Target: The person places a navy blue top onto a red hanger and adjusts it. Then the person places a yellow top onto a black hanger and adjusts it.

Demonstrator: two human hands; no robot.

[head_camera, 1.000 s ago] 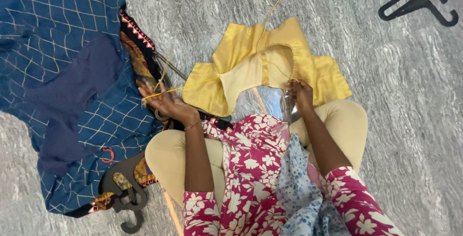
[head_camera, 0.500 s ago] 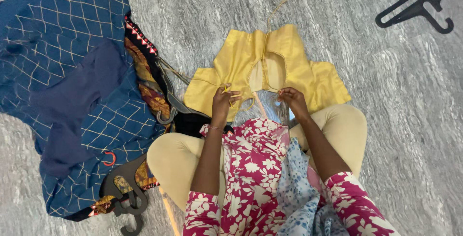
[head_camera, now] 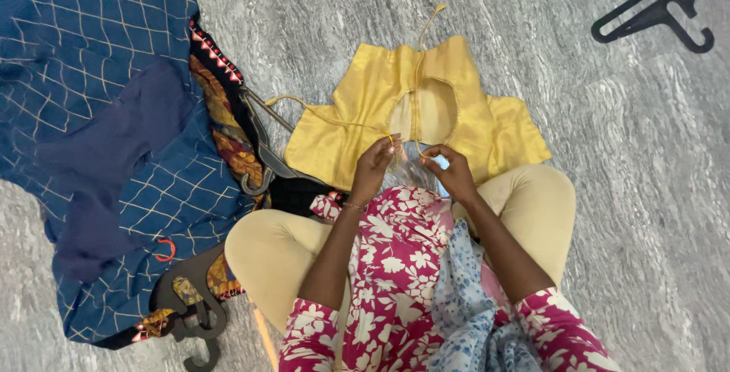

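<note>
A yellow blouse lies flat on the grey marble floor in front of my crossed legs, with a round cut-out in its back. My left hand pinches a thin yellow tie string at the blouse's lower edge; the string trails off to the left. Close beside it, my right hand pinches the other end of the tie at the same edge. Another yellow string runs up from the neckline.
A blue garment with a diamond pattern is spread at the left, with patterned cloth and dark hangers by it. More dark hangers lie lower left. A black hanger rests at the top right.
My left hand came in from the far left, where it held the string stretched out, to the blouse's lower edge. Both hands have moved closer together.
</note>
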